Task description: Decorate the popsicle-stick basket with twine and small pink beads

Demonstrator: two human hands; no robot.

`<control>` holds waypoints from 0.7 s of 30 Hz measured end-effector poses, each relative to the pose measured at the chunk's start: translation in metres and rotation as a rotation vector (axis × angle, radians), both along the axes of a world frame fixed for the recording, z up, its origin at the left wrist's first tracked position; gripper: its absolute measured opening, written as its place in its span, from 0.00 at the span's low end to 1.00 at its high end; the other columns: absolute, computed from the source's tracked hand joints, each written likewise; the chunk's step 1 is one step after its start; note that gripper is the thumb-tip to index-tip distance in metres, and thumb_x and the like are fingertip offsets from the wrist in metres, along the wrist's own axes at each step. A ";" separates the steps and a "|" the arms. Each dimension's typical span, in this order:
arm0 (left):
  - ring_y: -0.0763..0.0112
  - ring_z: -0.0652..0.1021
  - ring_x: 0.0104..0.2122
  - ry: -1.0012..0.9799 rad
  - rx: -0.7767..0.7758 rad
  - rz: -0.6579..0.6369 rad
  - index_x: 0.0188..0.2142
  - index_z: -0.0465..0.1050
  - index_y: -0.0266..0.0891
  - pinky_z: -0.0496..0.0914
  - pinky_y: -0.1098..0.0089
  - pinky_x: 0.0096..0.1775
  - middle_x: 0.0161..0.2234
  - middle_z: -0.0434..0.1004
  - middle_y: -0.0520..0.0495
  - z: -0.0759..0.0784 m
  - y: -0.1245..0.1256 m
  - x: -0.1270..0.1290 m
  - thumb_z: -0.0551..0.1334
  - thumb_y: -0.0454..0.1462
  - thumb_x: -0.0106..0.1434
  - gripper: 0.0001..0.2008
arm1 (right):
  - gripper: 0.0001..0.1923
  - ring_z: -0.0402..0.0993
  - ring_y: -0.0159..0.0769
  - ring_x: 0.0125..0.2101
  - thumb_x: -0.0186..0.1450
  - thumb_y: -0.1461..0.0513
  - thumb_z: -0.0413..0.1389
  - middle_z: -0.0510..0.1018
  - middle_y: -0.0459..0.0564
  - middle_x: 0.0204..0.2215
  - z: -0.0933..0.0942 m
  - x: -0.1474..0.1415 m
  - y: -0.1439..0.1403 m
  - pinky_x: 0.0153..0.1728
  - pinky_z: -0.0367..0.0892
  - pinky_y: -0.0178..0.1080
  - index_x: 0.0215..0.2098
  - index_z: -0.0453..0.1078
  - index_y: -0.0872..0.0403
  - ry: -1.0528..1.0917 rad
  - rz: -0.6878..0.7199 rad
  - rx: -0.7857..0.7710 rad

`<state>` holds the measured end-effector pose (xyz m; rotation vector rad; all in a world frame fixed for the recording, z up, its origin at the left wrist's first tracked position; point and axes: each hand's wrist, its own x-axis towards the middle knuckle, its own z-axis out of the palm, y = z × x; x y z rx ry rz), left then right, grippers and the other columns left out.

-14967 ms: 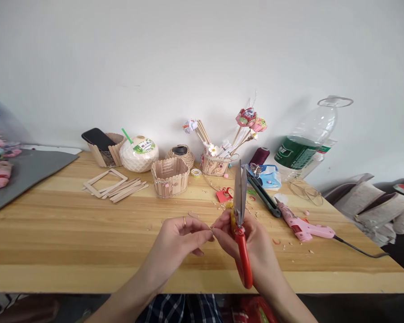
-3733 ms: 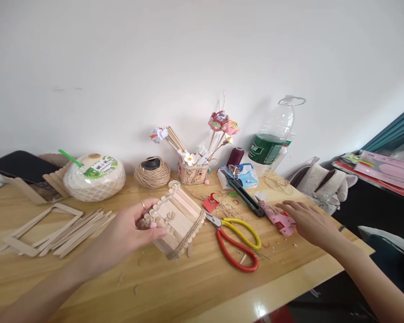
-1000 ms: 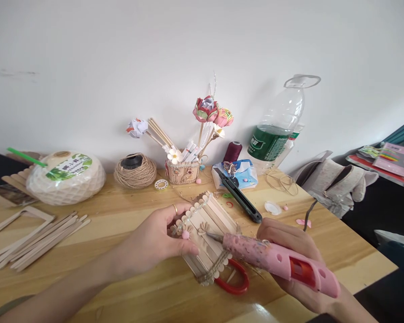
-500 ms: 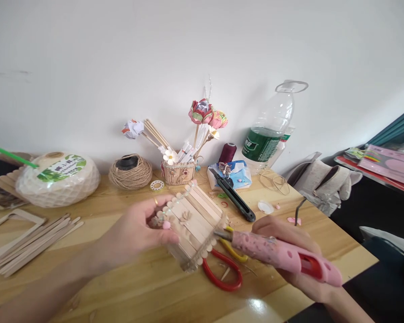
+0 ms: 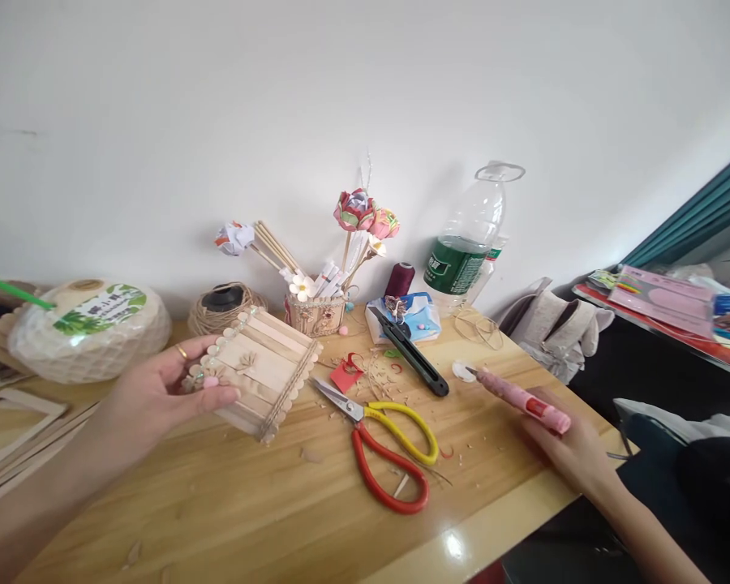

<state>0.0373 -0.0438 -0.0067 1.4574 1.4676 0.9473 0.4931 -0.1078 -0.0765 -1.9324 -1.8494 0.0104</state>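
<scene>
My left hand (image 5: 161, 393) grips a wooden craft-stick box (image 5: 268, 353) by its left edge. The box has scalloped stick ends, twine along its edge, a small dried-looking flower on its face and a pink pompom at the corner. It is held tilted above the table. My right hand (image 5: 563, 446) is wrapped round a pink hot glue gun (image 5: 523, 399), whose metal tip rests by or over a small white disc (image 5: 462, 371). Between the hands lie scissors (image 5: 356, 414) with one yellow and one red handle.
A black utility knife (image 5: 410, 353) lies behind the scissors near a red paper scrap (image 5: 345, 375). Along the wall stand a twine ball (image 5: 210, 308), a stick holder with paper flowers (image 5: 316, 316), a maroon thread spool (image 5: 400, 280) and a large bottle (image 5: 456, 264). A wrapped coconut (image 5: 91, 341) is left.
The glue gun has moved away from the box, right to the white disc. The box has shifted left in my left hand, uncovering the scissors. The view has turned slightly right.
</scene>
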 end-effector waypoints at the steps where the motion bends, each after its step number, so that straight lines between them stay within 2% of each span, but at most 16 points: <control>1: 0.64 0.76 0.35 0.021 0.006 0.012 0.48 0.67 0.37 0.71 0.71 0.38 0.36 0.80 0.51 0.001 -0.001 0.000 0.69 0.47 0.46 0.32 | 0.13 0.73 0.45 0.39 0.62 0.55 0.47 0.76 0.52 0.39 -0.006 0.005 0.000 0.38 0.68 0.45 0.40 0.66 0.51 -0.118 0.019 -0.007; 4: 0.62 0.77 0.37 0.026 0.044 0.027 0.47 0.68 0.36 0.71 0.69 0.40 0.35 0.80 0.50 0.005 -0.003 -0.002 0.69 0.47 0.45 0.31 | 0.14 0.71 0.49 0.41 0.60 0.54 0.48 0.75 0.55 0.39 -0.014 0.014 0.004 0.41 0.65 0.48 0.40 0.65 0.52 -0.223 0.068 -0.009; 8: 0.64 0.77 0.38 -0.001 0.105 0.014 0.45 0.69 0.37 0.71 0.72 0.40 0.36 0.80 0.52 0.006 -0.004 -0.011 0.68 0.44 0.48 0.26 | 0.16 0.68 0.52 0.45 0.59 0.56 0.46 0.72 0.59 0.42 -0.012 0.014 0.011 0.46 0.60 0.53 0.42 0.61 0.54 -0.324 0.133 0.009; 11: 0.63 0.76 0.39 -0.007 0.128 -0.045 0.45 0.69 0.38 0.70 0.72 0.41 0.40 0.78 0.50 0.003 -0.002 -0.023 0.68 0.41 0.48 0.25 | 0.14 0.68 0.56 0.45 0.57 0.60 0.46 0.70 0.61 0.43 -0.010 0.016 0.012 0.46 0.59 0.55 0.43 0.57 0.53 -0.376 0.167 0.007; 15: 0.61 0.76 0.40 -0.070 0.135 -0.093 0.46 0.69 0.39 0.70 0.67 0.42 0.40 0.78 0.48 -0.006 0.001 -0.041 0.67 0.42 0.50 0.23 | 0.12 0.66 0.62 0.46 0.61 0.60 0.42 0.67 0.64 0.43 -0.001 0.013 0.011 0.43 0.62 0.56 0.43 0.53 0.53 -0.470 0.098 0.066; 18: 0.61 0.76 0.41 -0.078 0.148 -0.109 0.45 0.70 0.41 0.70 0.67 0.43 0.40 0.78 0.49 -0.012 0.002 -0.053 0.67 0.42 0.51 0.21 | 0.11 0.69 0.59 0.42 0.61 0.60 0.46 0.69 0.63 0.40 0.015 -0.019 0.009 0.38 0.66 0.52 0.43 0.55 0.52 -0.433 -0.044 0.143; 19: 0.62 0.76 0.41 -0.084 0.148 -0.115 0.44 0.70 0.41 0.70 0.67 0.43 0.40 0.78 0.50 -0.013 0.002 -0.055 0.67 0.42 0.51 0.21 | 0.11 0.71 0.55 0.39 0.62 0.59 0.47 0.70 0.62 0.39 0.021 -0.038 0.008 0.35 0.68 0.49 0.43 0.57 0.51 -0.401 -0.021 0.162; 20: 0.62 0.76 0.41 -0.091 0.148 -0.119 0.44 0.70 0.42 0.69 0.67 0.43 0.40 0.78 0.50 -0.014 0.002 -0.058 0.67 0.42 0.51 0.20 | 0.09 0.71 0.53 0.40 0.64 0.59 0.45 0.71 0.61 0.39 0.025 -0.061 0.007 0.37 0.68 0.48 0.42 0.58 0.51 -0.369 0.050 0.209; 21: 0.63 0.76 0.40 -0.098 0.147 -0.120 0.44 0.70 0.42 0.69 0.68 0.43 0.40 0.77 0.50 -0.015 0.003 -0.060 0.67 0.42 0.51 0.20 | 0.10 0.71 0.51 0.42 0.65 0.60 0.43 0.72 0.60 0.40 0.029 -0.087 0.006 0.39 0.67 0.48 0.43 0.60 0.51 -0.330 0.179 0.223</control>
